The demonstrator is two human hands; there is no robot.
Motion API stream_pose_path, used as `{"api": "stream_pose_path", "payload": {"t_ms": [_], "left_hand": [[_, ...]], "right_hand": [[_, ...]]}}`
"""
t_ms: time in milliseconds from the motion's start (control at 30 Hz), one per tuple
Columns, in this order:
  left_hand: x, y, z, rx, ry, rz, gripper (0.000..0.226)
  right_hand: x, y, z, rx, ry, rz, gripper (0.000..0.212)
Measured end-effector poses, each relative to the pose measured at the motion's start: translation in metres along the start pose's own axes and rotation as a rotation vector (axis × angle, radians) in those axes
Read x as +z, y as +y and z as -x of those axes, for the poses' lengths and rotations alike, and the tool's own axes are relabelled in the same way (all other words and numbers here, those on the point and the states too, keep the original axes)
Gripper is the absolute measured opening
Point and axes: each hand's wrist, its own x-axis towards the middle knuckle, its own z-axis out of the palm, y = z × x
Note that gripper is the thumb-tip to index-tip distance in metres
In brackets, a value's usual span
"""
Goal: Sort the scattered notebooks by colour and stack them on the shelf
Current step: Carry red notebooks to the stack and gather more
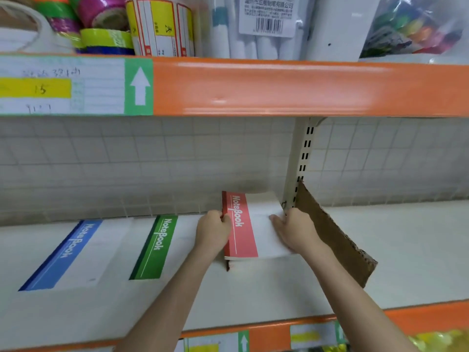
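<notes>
A stack of red-striped notebooks [243,227] lies on the white shelf [253,295], near its back wall. My left hand [213,231] grips the stack's left spine edge. My right hand [294,228] lies flat on the white cover at the right side, fingers pressed on it. To the left a green-striped notebook [154,247] lies flat on the shelf, and further left a blue-striped notebook [63,255]. Each carries the word "NoteBook" on its coloured band.
A brown cardboard divider [335,237] stands just right of the red stack, against the slotted upright post [302,161]. The orange rail of the upper shelf [279,87] hangs overhead, with tape rolls [101,21] and packaged pens [253,29] on it.
</notes>
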Motion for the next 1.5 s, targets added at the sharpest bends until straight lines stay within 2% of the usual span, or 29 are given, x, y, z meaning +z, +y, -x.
{"api": "stream_pose_path", "payload": {"t_ms": [133,300,533,867,1000,1133,1233,1300,1500], "left_hand": [[0.007,-0.004,-0.003,-0.029,0.059,-0.02,0.033],[0.018,-0.005,-0.007,-0.055,0.076,-0.021,0.033],[0.022,0.001,-0.012,-0.078,0.067,-0.023,0.033],[0.031,0.0,-0.016,-0.119,0.126,0.024,0.033],[0.035,-0.003,-0.012,-0.194,0.077,0.183,0.035],[0.041,-0.001,-0.007,-0.325,-0.013,0.533,0.032],[0.039,0.006,-0.004,-0.387,-0.053,0.684,0.025],[0.038,0.007,-0.003,-0.408,-0.073,0.732,0.027],[0.035,0.007,-0.002,-0.387,-0.101,0.737,0.039]], "right_hand": [[0.007,0.002,-0.013,-0.049,-0.04,0.02,0.035],[0.016,0.01,-0.022,-0.098,-0.026,0.055,0.043],[0.018,0.014,-0.022,-0.064,0.006,0.024,0.052],[0.029,0.021,-0.029,-0.049,-0.028,0.046,0.052],[0.034,0.025,-0.035,-0.004,-0.18,-0.177,0.051],[0.034,0.036,-0.043,0.209,-0.316,-0.675,0.046],[0.041,0.043,-0.042,0.27,-0.381,-0.991,0.045],[0.043,0.043,-0.042,0.265,-0.391,-1.043,0.046],[0.04,0.041,-0.046,0.173,-0.426,-0.876,0.056]]}}
